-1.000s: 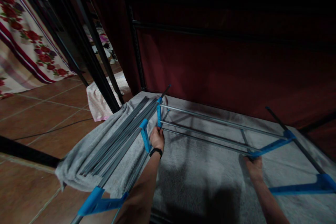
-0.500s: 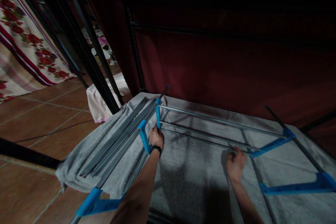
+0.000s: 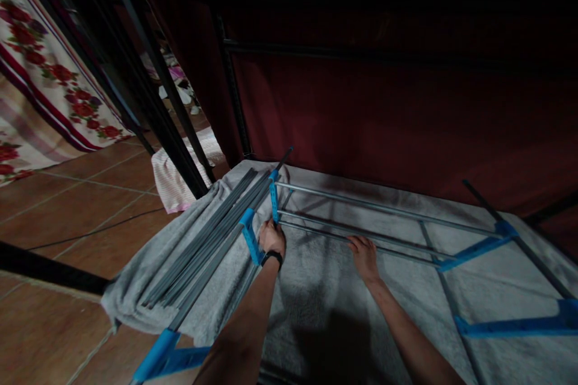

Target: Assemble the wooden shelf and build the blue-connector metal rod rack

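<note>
A rack of grey metal rods (image 3: pixel 383 209) with blue plastic brackets lies flat on a grey towel (image 3: pixel 316 301). My left hand (image 3: pixel 271 237), with a black wristband, is closed on the rack's left end beside a blue bracket (image 3: pixel 249 234). My right hand (image 3: pixel 363 255) rests on the nearest rod (image 3: pixel 406 251) towards its middle, fingers curled over it. A bundle of loose grey rods (image 3: pixel 208 234) lies to the left of my left hand.
A dark red fabric wall (image 3: pixel 383 108) with a black frame stands behind the towel. Black metal posts (image 3: pixel 167 108) rise at the left. Brown floor tiles (image 3: pixel 67 204), a pink cloth (image 3: pixel 174 177) and a floral fabric (image 3: pixel 40 84) lie further left.
My right hand has slid left along the nearest rod, from the right blue bracket to the rod's middle. My left hand has stayed at the left end.
</note>
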A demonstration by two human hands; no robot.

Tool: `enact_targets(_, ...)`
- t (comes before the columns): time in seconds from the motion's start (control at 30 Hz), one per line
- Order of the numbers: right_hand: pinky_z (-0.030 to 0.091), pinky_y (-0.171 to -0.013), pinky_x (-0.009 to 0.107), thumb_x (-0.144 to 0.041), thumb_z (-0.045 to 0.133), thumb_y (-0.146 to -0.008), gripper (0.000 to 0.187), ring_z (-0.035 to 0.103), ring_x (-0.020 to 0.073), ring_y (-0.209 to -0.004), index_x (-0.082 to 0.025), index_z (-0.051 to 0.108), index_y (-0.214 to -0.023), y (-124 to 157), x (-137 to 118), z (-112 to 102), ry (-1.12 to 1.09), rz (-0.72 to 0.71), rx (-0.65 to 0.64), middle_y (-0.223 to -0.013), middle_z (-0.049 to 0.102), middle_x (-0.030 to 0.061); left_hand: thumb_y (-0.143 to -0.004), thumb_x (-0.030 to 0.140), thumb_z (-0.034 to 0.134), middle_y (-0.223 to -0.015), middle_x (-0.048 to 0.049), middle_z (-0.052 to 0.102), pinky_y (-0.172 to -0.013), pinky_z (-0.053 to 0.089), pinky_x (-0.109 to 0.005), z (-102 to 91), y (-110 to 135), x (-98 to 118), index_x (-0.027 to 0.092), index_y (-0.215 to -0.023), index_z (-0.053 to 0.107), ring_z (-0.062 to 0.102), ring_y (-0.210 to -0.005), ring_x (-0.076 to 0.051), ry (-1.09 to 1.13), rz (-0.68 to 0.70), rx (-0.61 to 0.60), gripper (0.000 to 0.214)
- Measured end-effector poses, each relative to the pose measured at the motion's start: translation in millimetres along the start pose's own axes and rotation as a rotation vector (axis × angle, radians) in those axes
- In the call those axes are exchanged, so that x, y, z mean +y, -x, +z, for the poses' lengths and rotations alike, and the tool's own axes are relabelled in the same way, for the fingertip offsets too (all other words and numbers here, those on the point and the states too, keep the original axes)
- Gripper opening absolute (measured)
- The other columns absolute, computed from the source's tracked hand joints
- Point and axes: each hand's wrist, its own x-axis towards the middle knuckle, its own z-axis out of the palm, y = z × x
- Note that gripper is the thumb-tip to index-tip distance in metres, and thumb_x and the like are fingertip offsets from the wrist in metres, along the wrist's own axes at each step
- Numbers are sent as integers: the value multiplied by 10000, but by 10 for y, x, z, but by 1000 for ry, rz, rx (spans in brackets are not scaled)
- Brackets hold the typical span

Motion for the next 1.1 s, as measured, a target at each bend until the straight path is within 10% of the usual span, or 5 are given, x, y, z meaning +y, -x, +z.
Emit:
enact_targets(0.83, 438, -922, 448, -314, 481, -921, 305, 622, 255, -964, -256, 757, -1039, -26, 16, -49, -146, 5, -1, -1009, 726, 65, -969, 278, 446, -1058, -108, 665, -922, 419, -363, 9, 133, 9, 192, -1134, 633, 585, -1043, -254, -83, 109, 29, 265)
enact_targets(1.1, 424, -940, 454, -323, 466, -931, 324, 612, 260, -996, -243, 747, -1073, -37, 41, -33, -111, 19, -2, -1043, 720, 74, -944, 179, 452, -1296, -121, 577, -994, 381, -410, -11, 229, 43, 316, -1382, 567, 532, -1136, -280, -239, 227, -30, 473)
